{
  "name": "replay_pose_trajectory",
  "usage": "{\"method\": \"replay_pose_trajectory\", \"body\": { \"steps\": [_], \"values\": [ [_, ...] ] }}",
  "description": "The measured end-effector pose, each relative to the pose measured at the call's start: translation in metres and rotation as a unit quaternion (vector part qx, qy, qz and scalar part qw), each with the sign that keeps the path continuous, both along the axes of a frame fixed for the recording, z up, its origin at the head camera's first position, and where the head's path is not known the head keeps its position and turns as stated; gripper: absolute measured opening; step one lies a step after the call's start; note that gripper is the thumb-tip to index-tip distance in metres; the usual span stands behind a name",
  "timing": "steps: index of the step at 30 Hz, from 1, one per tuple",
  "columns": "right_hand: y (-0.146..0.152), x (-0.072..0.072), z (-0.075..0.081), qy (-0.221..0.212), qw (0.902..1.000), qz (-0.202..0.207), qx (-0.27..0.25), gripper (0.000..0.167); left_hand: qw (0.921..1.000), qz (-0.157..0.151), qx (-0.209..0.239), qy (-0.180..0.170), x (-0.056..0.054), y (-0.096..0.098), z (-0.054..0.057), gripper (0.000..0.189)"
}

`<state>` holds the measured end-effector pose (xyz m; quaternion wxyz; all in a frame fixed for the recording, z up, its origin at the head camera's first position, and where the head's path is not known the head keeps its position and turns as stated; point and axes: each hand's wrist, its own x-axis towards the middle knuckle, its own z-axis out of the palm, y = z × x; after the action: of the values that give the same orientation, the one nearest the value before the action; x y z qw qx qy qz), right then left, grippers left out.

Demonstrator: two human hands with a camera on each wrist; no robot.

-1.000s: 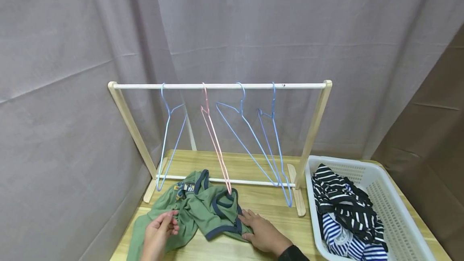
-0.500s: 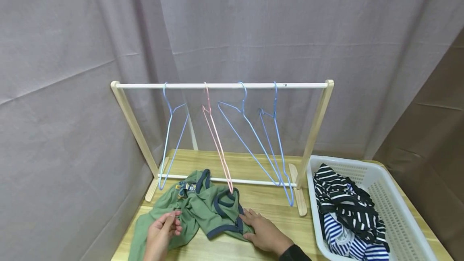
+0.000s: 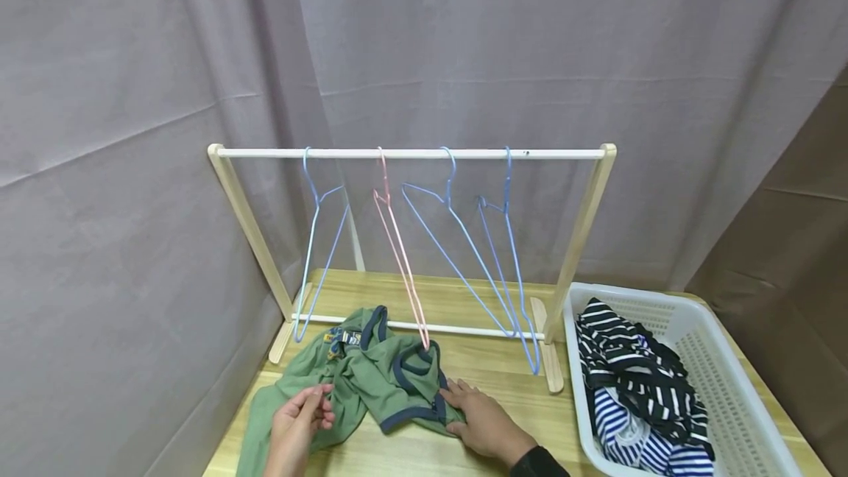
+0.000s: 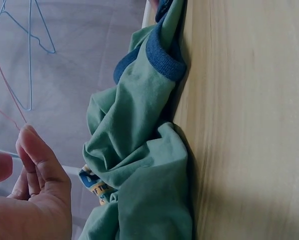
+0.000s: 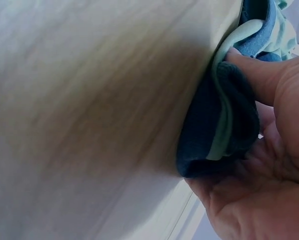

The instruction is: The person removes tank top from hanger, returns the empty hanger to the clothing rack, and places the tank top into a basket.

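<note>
A crumpled green garment (image 3: 397,381) with navy trim and a small print lies on the wooden table. Over its left part hovers my left hand (image 3: 297,422), its fingers loosely curled; in the left wrist view thumb and fingertips are apart, with nothing between them, and the garment (image 4: 139,130) lies beside the hand. My right hand (image 3: 486,422) rests at the garment's right edge, fingers extended. In the right wrist view, the thumb touches a fold by the navy edge (image 5: 242,95), and cloth lies between thumb and fingers; most fingertips are hidden there.
Behind the garment stands a wooden rack (image 3: 411,154) with a white rail. From it hang a pink hanger (image 3: 404,263) and several blue hangers (image 3: 457,263). At right a white basket (image 3: 729,366) holds striped clothes (image 3: 636,374). Grey curtains surround the table (image 3: 503,366).
The whole head view has shifted slightly, with the scene a little further right and up. Both hands and the garment keep their places relative to each other.
</note>
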<state>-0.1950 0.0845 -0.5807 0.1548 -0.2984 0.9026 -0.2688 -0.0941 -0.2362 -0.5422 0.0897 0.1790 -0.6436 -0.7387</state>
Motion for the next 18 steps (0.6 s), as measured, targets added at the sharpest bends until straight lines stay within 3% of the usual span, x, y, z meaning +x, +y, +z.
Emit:
{"method": "replay_pose_trajectory", "body": {
  "steps": [10, 18],
  "values": [
    [-0.008, 0.0, 0.003, 0.027, 0.9995, -0.017, -0.003, 0.051, 0.9999, 0.009, -0.009, -0.003, 0.006, -0.003, 0.001, 0.034],
    [-0.02, 0.003, 0.0, 0.115, 0.9923, -0.039, 0.025, 0.042, 0.9999, 0.013, -0.006, -0.008, 0.01, -0.006, 0.001, 0.033]
  ]
}}
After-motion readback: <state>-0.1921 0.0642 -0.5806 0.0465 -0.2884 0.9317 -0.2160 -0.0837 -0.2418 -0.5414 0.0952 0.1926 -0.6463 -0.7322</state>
